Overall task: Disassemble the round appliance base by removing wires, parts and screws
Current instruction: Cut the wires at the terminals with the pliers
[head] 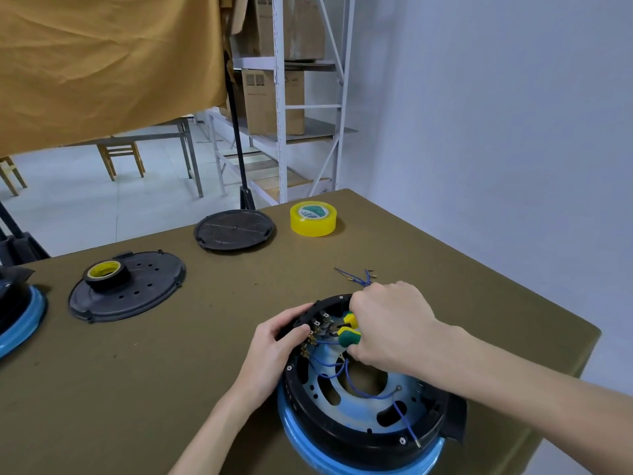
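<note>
Two hands work on the base (363, 402), which lies open side up at the near edge of the table (205, 354). The left hand (274, 341) grips its rim, probably to steady it against the pull. The right hand (387, 323) is curled round the pliers (348, 332), whose nose reaches the terminals where blue wires (363, 389) end. Pulled wires (358, 277) lie beyond the base, likely set aside out of the way.

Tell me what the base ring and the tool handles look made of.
Base ring: looks like black moulded plastic, slightly glossy, with screw bosses in its rim. Tool handles in the right hand: green and yellow, matte, probably rubbery plastic grips; hard to confirm.
</note>
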